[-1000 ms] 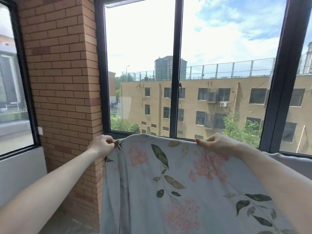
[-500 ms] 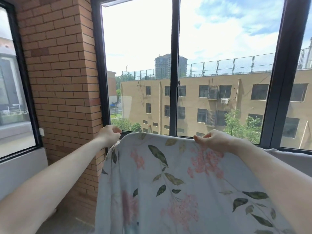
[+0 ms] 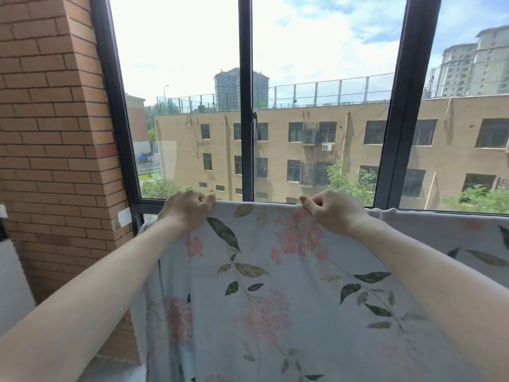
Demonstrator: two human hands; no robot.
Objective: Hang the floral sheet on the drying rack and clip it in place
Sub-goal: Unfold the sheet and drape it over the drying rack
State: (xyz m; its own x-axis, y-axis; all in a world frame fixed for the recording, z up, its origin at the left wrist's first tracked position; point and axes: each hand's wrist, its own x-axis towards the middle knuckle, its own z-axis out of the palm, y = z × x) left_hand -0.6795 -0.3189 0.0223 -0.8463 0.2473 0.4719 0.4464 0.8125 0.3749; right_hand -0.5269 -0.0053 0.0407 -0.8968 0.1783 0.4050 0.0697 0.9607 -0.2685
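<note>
1. the left hand (image 3: 188,209) sits at about 9 o'clock of the view's centre, knuckles up, fingers curled over the top edge of the floral sheet (image 3: 275,299) and pinching it between thumb and fingertips.
2. the left forearm runs from the 8 o'clock corner up to that hand, bare and nearly straight, with the wrist lying against the sheet's left side.
3. the right hand (image 3: 332,212) sits at about 3 o'clock of centre, level with the left hand, fingers folded into a loose fist that grips the same top edge, thumb toward the left.
4. the right forearm comes in from the 4 o'clock corner and lies over the front of the sheet.
5. the two hands are well apart, and the edge between them is pulled taut into a nearly straight horizontal line.
6. the floral sheet fills the lower half of the view, from 5 to 7 o'clock, pale blue-grey with pink blossom clusters and green leaves; it hangs down from the held edge toward the camera.
7. whatever the sheet rests on is hidden under the cloth, so i cannot tell whether a rack bar is beneath it.
8. more of the sheet stretches off to 3 o'clock past the right hand.
9. behind, at 12 o'clock, stands a dark-framed window (image 3: 246,106); a brick pillar (image 3: 55,133) rises at 10 o'clock.
</note>
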